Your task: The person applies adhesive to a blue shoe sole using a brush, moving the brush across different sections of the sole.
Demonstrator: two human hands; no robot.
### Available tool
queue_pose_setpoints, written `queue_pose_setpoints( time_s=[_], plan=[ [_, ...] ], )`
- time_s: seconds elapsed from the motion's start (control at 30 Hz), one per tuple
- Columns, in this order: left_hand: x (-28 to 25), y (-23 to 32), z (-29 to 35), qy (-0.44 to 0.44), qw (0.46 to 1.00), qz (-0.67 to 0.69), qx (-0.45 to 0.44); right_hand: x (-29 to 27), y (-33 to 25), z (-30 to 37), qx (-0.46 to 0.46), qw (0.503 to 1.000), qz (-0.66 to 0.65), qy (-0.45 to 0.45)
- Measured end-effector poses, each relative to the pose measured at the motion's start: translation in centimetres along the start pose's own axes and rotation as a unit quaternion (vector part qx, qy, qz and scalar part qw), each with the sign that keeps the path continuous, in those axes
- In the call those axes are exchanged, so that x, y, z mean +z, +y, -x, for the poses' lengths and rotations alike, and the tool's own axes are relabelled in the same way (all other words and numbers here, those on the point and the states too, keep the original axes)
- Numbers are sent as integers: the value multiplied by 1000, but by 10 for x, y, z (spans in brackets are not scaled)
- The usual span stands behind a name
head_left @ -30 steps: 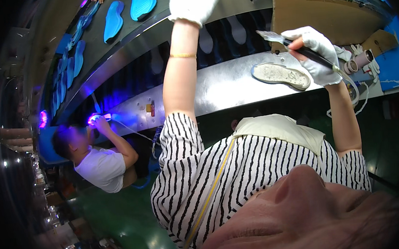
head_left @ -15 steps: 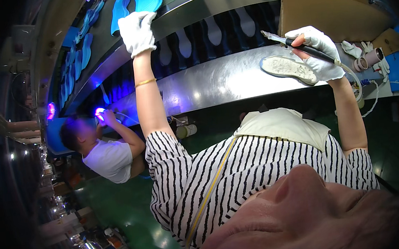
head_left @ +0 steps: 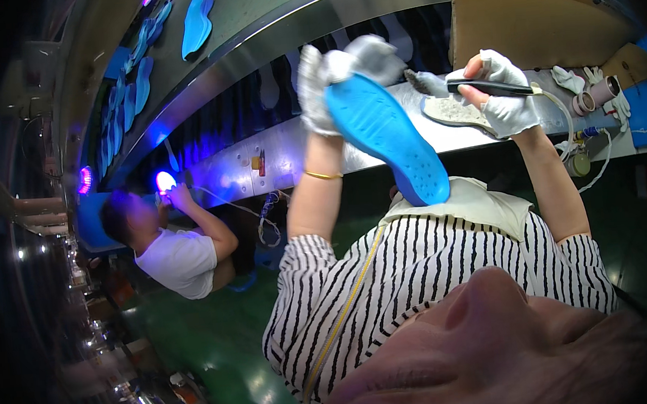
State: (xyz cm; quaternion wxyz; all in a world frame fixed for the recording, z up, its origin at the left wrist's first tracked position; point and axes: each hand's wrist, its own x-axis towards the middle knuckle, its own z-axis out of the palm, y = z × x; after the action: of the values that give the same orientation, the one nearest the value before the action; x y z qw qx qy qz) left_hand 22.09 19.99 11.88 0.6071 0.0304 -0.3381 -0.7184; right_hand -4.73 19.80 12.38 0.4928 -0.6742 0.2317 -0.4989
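My left hand [head_left: 318, 88], in a white glove, is closed on the upper end of a blue insole [head_left: 386, 132]. The insole hangs tilted in front of my chest, its lower end dotted with small holes. Motion smears the glove's fingers. In my right hand [head_left: 515, 111], whose glove leaves fingertips bare, is a black-handled brush [head_left: 485, 87] with a pale hose [head_left: 559, 111] at its rear end. Its bristles point left, above a whitish, crusted sole-shaped piece [head_left: 445, 109] lying on the metal ledge [head_left: 218, 165].
Beyond the ledge, a conveyor belt [head_left: 248, 18] carries several blue insoles [head_left: 198, 26]. A cardboard sheet [head_left: 522, 23] stands at the back right, near spare gloves [head_left: 568, 78] and tape rolls [head_left: 604, 92]. On the left, a co-worker [head_left: 175, 251] holds a glowing lamp [head_left: 165, 182].
My left hand has come back from the belt toward me and to the right, bringing a blue insole off it. My right hand has shifted slightly left with the brush, now held more level.
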Motion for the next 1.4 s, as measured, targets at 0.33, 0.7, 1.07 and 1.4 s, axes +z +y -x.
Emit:
queue_pose_setpoints(
  time_s=[0.33,0.7,1.07,1.4],
  plan=[
    [20,-101,8,165,985,36,-26,8,14,-24,-85,987,97,96],
    [14,-108,0,232,971,-42,-34,18,17,-4,-183,968,165,49],
    [-2,-93,6,183,979,4,-93,28,22,35,-31,998,35,-42],
    [12,-108,32,156,968,-141,-137,10,27,45,68,996,9,-55]
  ],
)
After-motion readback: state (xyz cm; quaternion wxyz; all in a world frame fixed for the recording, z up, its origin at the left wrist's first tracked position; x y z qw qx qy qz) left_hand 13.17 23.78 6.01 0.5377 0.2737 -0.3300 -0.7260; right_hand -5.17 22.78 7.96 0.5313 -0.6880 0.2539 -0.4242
